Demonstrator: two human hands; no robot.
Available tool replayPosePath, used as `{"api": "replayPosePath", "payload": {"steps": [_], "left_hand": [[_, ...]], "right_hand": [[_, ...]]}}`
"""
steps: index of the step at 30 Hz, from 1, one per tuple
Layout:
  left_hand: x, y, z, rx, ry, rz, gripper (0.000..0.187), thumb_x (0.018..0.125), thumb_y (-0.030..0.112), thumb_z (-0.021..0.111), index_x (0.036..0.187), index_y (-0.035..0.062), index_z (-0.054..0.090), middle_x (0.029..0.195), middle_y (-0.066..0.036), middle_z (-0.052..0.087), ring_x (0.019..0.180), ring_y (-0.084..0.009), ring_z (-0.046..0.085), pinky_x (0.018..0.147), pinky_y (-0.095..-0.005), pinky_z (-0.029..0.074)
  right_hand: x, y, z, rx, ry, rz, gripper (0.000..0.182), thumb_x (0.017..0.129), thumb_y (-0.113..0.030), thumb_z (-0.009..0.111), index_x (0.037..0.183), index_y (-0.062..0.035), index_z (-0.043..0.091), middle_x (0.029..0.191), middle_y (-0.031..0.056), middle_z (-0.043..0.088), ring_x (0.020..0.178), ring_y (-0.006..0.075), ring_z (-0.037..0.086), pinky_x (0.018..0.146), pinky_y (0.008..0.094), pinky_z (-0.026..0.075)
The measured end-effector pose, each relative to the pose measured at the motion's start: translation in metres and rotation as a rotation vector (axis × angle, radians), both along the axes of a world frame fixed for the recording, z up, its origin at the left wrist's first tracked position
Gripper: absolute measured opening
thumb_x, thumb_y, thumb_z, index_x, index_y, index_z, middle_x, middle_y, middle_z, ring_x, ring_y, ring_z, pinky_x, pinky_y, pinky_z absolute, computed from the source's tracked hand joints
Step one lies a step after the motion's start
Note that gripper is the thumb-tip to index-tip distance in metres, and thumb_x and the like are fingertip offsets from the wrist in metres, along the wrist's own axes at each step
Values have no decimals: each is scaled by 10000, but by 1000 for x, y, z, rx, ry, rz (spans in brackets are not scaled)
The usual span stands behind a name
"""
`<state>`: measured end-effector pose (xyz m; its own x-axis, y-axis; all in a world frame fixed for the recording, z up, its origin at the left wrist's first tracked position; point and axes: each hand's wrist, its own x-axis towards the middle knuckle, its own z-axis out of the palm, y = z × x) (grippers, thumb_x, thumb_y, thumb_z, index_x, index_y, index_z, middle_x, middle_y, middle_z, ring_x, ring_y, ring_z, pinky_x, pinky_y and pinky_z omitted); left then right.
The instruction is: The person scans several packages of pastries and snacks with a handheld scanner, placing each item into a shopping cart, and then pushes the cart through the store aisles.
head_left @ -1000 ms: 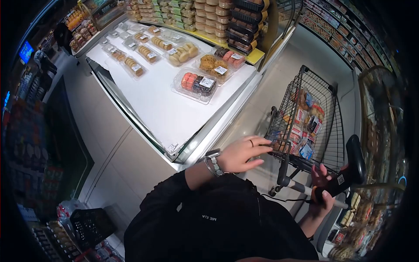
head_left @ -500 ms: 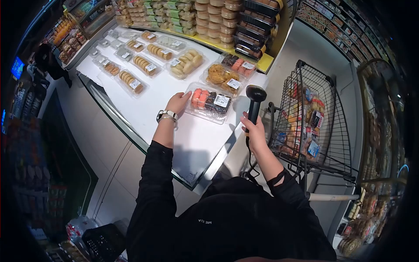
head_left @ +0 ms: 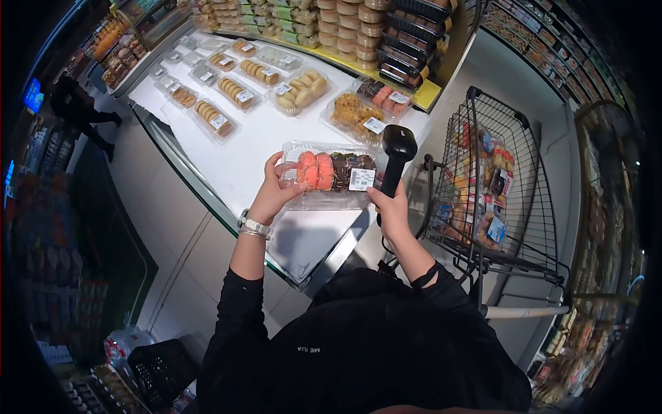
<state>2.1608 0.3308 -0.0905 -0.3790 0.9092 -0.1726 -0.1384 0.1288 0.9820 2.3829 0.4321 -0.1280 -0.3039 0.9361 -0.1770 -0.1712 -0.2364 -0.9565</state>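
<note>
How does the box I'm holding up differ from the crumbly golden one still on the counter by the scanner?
The held box is lifted off the counter in the left hand; the golden box lies flat. The held box has orange and dark brown pieces in rows; the golden box has one crumbly heap. Both are clear plastic with a white label.

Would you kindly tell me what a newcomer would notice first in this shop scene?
At the centre, the left hand lifts a clear pastry box with orange and dark cakes above the white counter, while the right hand holds a black scanner beside its label. To the right stands a wire shopping cart filled with packets, and more pastry packs line the counter behind.
</note>
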Motion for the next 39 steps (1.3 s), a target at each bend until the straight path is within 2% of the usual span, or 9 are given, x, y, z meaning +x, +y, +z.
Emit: {"api": "replayPosePath", "payload": {"steps": [3, 11, 20, 23, 28, 30, 32, 34, 39], "left_hand": [[36, -39, 12, 93, -1, -76, 962, 665, 73, 749, 1351, 106, 76, 1323, -157, 341, 1215, -266, 401, 986, -403, 385], [120, -111, -12, 458, 739, 175, 968, 548, 64, 831, 1260, 105, 177, 1262, -186, 387, 1150, -264, 467, 960, -393, 417], [135, -128, -25, 439, 750, 166, 947, 541, 142, 855, 1231, 168, 207, 1213, -167, 427, 1135, -253, 476, 928, -382, 442], [139, -133, -35, 486, 532, 266, 943, 552, 128, 825, 1269, 64, 217, 1235, -144, 428, 1146, -249, 463, 970, -400, 393], [134, -118, -25, 487, 102, 191, 967, 623, 136, 768, 1369, 80, 154, 1266, -131, 414, 1168, -266, 446, 976, -408, 390], [130, -104, -20, 424, -355, 195, 840, 677, 111, 709, 1354, 91, 212, 1259, -125, 419, 1160, -262, 455, 969, -401, 397], [132, -93, -11, 380, -442, 146, 722, 726, 78, 643, 1332, 87, 250, 1227, -112, 441, 1131, -251, 476, 938, -388, 422], [133, -80, -8, 168, -492, 149, 656, 750, 86, 613, 1310, 82, 272, 1206, -107, 456, 1105, -246, 491, 904, -382, 447], [143, -52, -12, 151, -543, 74, 564, 808, 85, 543, 1304, 82, 275, 1227, -137, 448, 1107, -257, 496, 888, -393, 462]], "right_hand": [[26, -20, 30, 149, 79, 56, 498, 713, 3, 642, 1172, -34, 451, 1046, 68, 541, 872, 131, 543, 752, 266, 449], [73, -50, 54, 387, 253, 166, 606, 635, 20, 603, 1209, -3, 409, 1149, 118, 494, 1147, 235, 462, 988, 369, 336], [86, -68, 60, 464, 349, 269, 614, 622, 46, 545, 1213, 40, 379, 1203, 202, 482, 1135, 273, 481, 977, 396, 366], [88, -68, 59, 511, 269, 221, 583, 664, 15, 607, 1208, 36, 396, 1168, 168, 498, 1108, 251, 498, 940, 366, 388], [94, -64, 70, 402, 117, 212, 592, 699, -62, 676, 1213, 34, 398, 1175, 169, 515, 1072, 223, 520, 896, 346, 417], [100, -50, 78, 347, 59, 253, 569, 718, -84, 677, 1202, 35, 402, 1116, 177, 562, 1013, 217, 559, 873, 337, 432], [114, -18, 74, 344, 22, 198, 442, 769, -25, 636, 1161, 15, 436, 1043, 154, 594, 956, 214, 593, 847, 316, 455], [143, 24, 55, 446, -243, -5, 370, 765, -95, 645, 1090, 7, 502, 958, 96, 622, 884, 176, 601, 792, 293, 460], [212, 82, 5, 480, -1173, -532, 531, 697, -264, 681, 1135, -25, 503, 1061, 135, 584, 1046, 293, 522, 928, 405, 362]]}}
